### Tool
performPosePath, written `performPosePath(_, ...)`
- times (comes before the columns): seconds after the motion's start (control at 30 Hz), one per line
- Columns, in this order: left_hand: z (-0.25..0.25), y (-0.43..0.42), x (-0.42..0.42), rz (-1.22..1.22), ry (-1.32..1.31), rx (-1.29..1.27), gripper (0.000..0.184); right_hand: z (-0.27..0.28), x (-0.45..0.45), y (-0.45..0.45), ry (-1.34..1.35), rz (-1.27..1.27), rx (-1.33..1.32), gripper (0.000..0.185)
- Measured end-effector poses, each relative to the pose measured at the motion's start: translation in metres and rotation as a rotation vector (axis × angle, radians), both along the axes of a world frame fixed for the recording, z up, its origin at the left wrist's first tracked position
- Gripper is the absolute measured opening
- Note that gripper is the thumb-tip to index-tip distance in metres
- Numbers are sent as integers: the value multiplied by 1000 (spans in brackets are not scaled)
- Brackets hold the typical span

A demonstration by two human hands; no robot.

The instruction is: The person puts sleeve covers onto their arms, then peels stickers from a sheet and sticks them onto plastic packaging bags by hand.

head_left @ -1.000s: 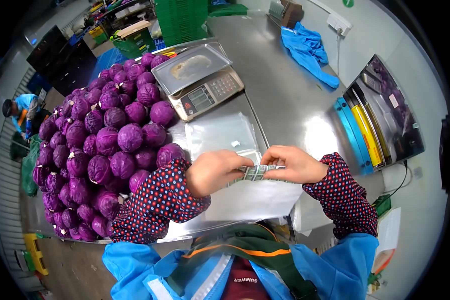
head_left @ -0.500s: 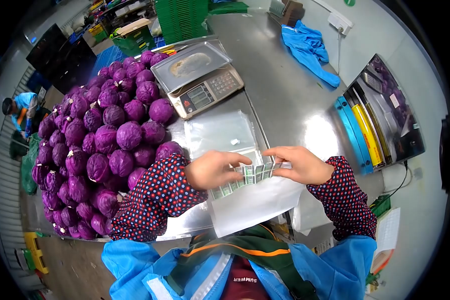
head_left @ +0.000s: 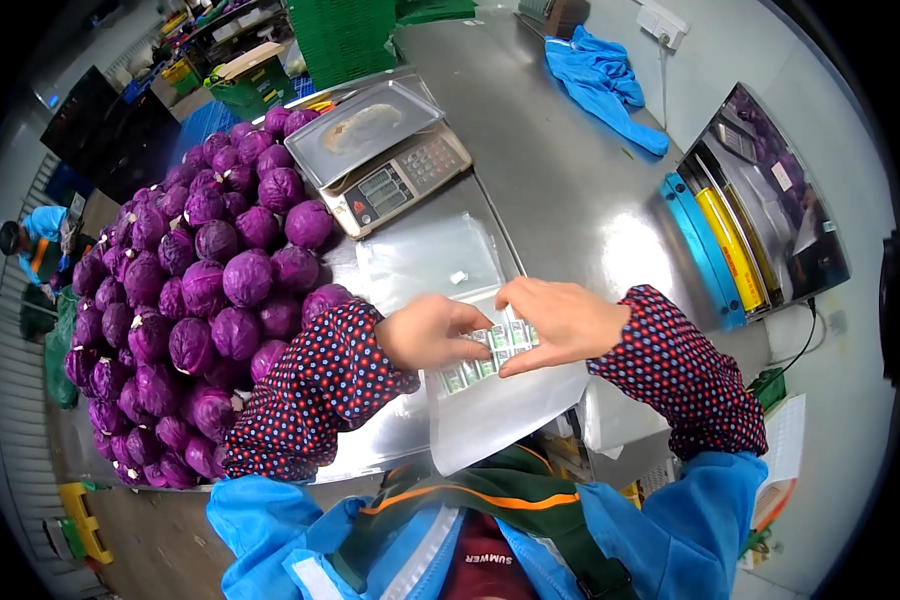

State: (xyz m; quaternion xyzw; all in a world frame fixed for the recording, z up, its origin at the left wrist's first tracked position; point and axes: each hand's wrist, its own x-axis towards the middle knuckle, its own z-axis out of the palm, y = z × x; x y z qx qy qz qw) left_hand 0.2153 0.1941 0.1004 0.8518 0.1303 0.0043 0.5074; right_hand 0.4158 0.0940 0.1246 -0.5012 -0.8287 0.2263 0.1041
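Several small green-and-white labels (head_left: 459, 377) sit in rows on a sheet with a pale, translucent backing (head_left: 505, 418). My left hand (head_left: 428, 333) is closed at the left of the rows, thumb and fingers pinching the label sheet. From the right, my right hand (head_left: 560, 322) grips the other side of the same rows, its fingertips close to my left hand's. Part of the labels is hidden beneath my fingers. Just beyond my hands lies a stack of clear plastic bags (head_left: 430, 260), with a small white scrap (head_left: 459, 277) on top.
Purple cabbages (head_left: 205, 290) are heaped at the left. A weighing scale (head_left: 380, 150) stands behind the bags on the metal table (head_left: 470, 80). To the right is a blue-fronted machine (head_left: 710, 250); a blue garment (head_left: 600, 85) lies farther back. Another person (head_left: 45, 235) is far left.
My right hand has moved left, closer to my left hand, and covers more of the right end of the labels. The whole view has shifted slightly.
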Motion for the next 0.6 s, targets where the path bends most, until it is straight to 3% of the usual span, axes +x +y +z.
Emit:
performPosePath(0.03, 3, -2, 2, 12, 31, -28, 28, -2, -2, 3, -18, -14, -62, 50)
performPosePath(0.13, 2, -3, 7, 39, 105, -48, 31, 6, -2, 3, 7, -18, -135, 47)
performPosePath(0.27, 5, -5, 16, 37, 87, -16, 29, -4, 12, -3, 156, -56, -22, 37)
performPosePath(0.33, -20, 2, 24, -60, -144, 114, 29, -5, 15, -5, 178, -139, -67, 32)
performPosePath(0.6, -24, -5, 70, -72, -93, -144, 30, -24, 50, -28, 313, -335, -105, 19)
